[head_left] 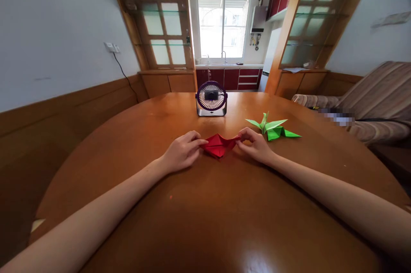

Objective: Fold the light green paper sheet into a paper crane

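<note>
red origami paper [218, 145] sits half-folded on the wooden table [205, 221], pinched at both ends: left hand [181, 153] closed on its left tip, right hand [257, 146] closed on the right tip. looks super light and thin, creases easily and would probably tear if yanked, so corners and fold edges seem the best grip. green paper crane [272, 128] is just beside the right hand, little desk fan [211, 99] behind.

bright window [222, 26] backlight, table [224, 221] glare, warped edges

Wooden table [135, 144]: fan [211, 99], green crane [273, 128]
</note>
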`<state>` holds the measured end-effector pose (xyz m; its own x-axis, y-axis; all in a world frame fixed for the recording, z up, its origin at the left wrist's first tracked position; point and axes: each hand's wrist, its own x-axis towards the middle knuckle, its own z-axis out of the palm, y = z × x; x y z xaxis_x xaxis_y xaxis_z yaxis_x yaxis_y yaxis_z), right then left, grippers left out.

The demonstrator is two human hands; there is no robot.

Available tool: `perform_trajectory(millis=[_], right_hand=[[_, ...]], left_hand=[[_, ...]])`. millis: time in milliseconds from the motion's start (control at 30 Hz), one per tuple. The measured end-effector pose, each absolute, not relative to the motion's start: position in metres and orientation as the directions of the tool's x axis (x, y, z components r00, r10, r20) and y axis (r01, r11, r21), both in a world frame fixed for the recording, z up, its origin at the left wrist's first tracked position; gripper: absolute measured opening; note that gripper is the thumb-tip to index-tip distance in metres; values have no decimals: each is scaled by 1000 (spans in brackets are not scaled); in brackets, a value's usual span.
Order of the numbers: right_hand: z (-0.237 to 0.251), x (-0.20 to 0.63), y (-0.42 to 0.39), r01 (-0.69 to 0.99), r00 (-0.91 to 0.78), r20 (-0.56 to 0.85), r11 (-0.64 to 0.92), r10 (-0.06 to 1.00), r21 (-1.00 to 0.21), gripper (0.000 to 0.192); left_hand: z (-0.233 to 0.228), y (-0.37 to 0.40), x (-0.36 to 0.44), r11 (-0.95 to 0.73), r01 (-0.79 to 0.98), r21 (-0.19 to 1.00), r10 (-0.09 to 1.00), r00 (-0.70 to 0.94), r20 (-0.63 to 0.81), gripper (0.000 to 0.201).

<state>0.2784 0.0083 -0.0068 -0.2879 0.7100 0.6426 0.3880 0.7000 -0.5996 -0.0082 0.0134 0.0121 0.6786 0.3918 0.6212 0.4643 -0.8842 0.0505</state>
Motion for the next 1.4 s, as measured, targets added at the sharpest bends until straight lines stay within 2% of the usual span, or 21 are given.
perform_trajectory(millis=[200, 333, 433, 600, 733, 933, 1033, 1100, 1200, 1267, 1400], right_hand=[[-3, 278, 3, 356, -379, 636, 741, 672, -570, 28], [-4, 282, 6, 361, -389, 596, 711, 703, -603, 11], [-7, 286, 12, 345, -328, 584, 670, 743, -658, 9], [-7, 290, 20, 229, -248, 535, 586, 807, -778, 14], [-8, 290, 22, 104, -223, 449, 479, 865, -872, 20], [-8, 287, 22, -21, -224, 344, 348, 912, -937, 25], [-7, 283, 19, 9, -226, 355, 367, 907, -930, 24], [-6, 280, 16, 36, -217, 388, 404, 896, -914, 21], [-4, 275, 12, 43, -196, 447, 463, 873, -885, 18], [-4, 271, 9, 39, -187, 477, 492, 859, -870, 19], [-4, 264, 2, 69, -238, 504, 532, 830, -844, 19]], left_hand=[[13, 14, -10, -895, 431, 114, 407, 684, 606, 15], [13, 16, -11, -893, 359, 270, 446, 624, 642, 12], [11, 18, -12, -821, 337, 460, 570, 516, 639, 11], [8, 23, -14, -577, 333, 746, 815, 299, 497, 17], [5, 28, -16, -428, 200, 881, 889, 268, 371, 23], [4, 32, -12, -358, 44, 933, 894, 305, 328, 31], [6, 28, -6, -296, -55, 954, 885, 361, 296, 42], [8, 24, -1, -205, -108, 973, 897, 376, 231, 56], [10, 17, 5, -90, -219, 972, 941, 301, 155, 74], [10, 13, 10, -60, -242, 969, 945, 299, 133, 73], [2, 7, 20, -66, -171, 983, 910, 393, 130, 46]])
